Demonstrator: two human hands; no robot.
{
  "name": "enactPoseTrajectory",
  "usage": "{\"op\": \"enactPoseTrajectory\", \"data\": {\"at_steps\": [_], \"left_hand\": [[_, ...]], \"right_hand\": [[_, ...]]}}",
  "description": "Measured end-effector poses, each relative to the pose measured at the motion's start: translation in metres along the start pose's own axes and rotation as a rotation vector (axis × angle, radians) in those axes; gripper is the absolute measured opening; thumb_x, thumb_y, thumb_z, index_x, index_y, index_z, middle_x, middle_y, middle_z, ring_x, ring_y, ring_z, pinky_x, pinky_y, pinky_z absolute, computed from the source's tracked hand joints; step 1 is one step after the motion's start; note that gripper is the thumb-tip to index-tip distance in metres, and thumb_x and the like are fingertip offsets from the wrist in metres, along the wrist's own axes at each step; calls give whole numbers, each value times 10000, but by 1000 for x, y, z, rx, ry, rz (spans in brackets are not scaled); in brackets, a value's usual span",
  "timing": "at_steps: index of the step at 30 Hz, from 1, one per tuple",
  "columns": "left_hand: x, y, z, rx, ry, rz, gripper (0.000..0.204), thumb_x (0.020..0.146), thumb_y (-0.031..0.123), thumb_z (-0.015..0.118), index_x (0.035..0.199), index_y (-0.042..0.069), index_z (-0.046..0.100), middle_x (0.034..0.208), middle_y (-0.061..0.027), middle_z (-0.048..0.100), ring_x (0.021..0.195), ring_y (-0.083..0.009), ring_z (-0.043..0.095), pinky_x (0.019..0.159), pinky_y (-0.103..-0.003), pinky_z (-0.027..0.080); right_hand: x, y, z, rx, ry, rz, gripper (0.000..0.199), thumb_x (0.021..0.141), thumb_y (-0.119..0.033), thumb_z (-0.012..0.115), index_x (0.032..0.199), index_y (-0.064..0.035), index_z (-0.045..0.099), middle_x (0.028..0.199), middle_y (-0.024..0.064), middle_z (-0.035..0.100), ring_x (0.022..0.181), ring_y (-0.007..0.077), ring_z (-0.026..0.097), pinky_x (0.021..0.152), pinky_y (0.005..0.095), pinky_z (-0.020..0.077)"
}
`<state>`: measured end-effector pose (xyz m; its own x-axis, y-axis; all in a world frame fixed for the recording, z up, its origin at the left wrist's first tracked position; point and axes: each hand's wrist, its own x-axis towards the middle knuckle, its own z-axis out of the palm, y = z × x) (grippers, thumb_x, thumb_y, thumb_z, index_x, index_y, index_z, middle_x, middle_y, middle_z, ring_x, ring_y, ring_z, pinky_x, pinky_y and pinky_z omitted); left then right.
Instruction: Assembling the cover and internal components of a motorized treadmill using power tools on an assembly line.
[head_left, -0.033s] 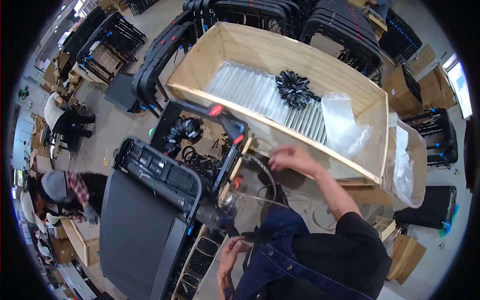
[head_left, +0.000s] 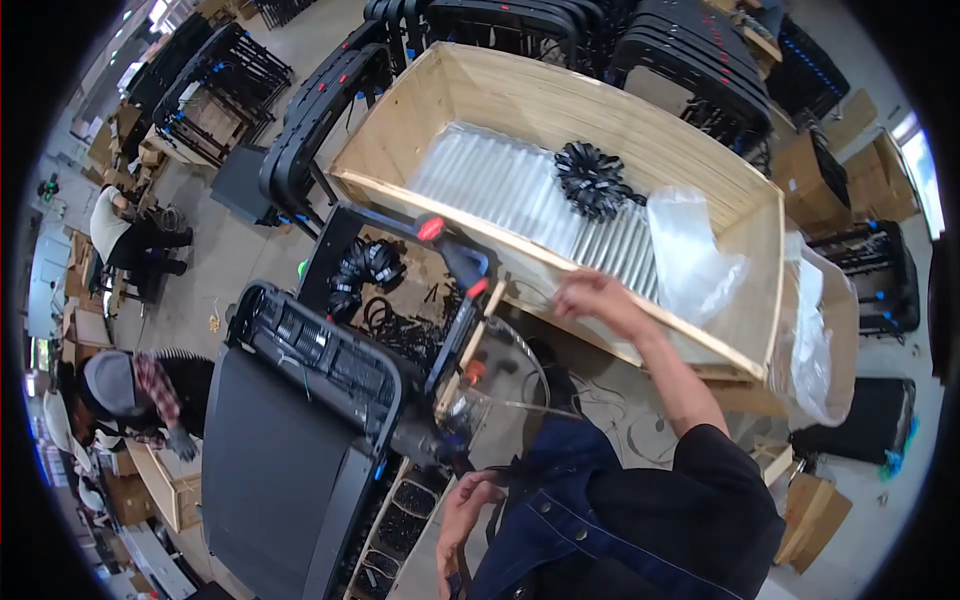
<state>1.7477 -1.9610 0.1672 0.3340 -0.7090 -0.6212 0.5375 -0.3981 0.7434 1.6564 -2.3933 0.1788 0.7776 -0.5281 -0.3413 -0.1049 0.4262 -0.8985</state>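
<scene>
My right hand (head_left: 592,300) is at the near edge of a long wooden crate (head_left: 480,222), its fingers loosely bent and nothing visible in them. Metal tubes (head_left: 615,252) lie side by side in the crate, many under clear plastic wrap, with a bundle of black looped straps (head_left: 592,180) on top. My left hand (head_left: 468,500) stays low near my waist, fingers curled against something dark that I cannot make out. Beside it, a dark treadmill-like frame with a flat deck (head_left: 275,440) stands at my left. A dark handheld power tool (head_left: 460,268) with red ends rests on a black tray's edge.
The black-rimmed tray (head_left: 325,245) holds black rings and loose screws. Small bins of dark hardware (head_left: 405,510) line the frame. A coiled hose (head_left: 530,345) hangs by the crate. Stacked black frames (head_left: 690,60) stand behind. Two people work at the left, one wearing a grey cap (head_left: 110,382).
My right hand has moved slightly right and up towards the crate's near edge. The view has shifted a little. My left hand keeps its place.
</scene>
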Motion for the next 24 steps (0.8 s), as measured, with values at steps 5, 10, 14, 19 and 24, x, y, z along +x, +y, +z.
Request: {"op": "enactPoseTrajectory", "data": {"at_steps": [5,10,14,19,24], "left_hand": [[159,133,106,168,124,205,251,1002,175,614,1155,-20,652,925,-79,692,837,-132,649,784,-286,515],[363,252,160,696,239,496,221,972,104,629,1157,-17,646,1024,-148,703,943,-236,695,855,-346,528],[468,236,175,1191,386,528,235,911,180,696,1105,48,681,979,-118,701,922,-295,667,835,-413,507],[492,215,178,1401,474,510,129,869,195,739,982,137,716,805,-18,669,798,-247,636,736,-398,459],[502,221,193,1393,353,489,117,872,181,737,978,141,712,793,-13,650,783,-243,629,719,-400,450]], "right_hand": [[177,57,-179,207,530,79,317,932,-219,654,1185,-28,655,948,94,709,857,167,697,758,284,577],[288,215,-293,-724,313,512,423,816,-308,711,1106,0,692,1000,162,734,1000,248,712,877,386,573],[340,280,-256,-818,397,527,716,780,-474,763,1233,59,609,1136,264,696,1079,416,671,968,476,528],[371,279,-252,-987,579,642,743,818,-532,753,1082,134,559,1092,324,671,992,448,689,850,464,572],[362,316,-307,-1029,387,475,322,870,-272,644,952,39,653,891,278,699,893,461,685,818,504,571]]}}
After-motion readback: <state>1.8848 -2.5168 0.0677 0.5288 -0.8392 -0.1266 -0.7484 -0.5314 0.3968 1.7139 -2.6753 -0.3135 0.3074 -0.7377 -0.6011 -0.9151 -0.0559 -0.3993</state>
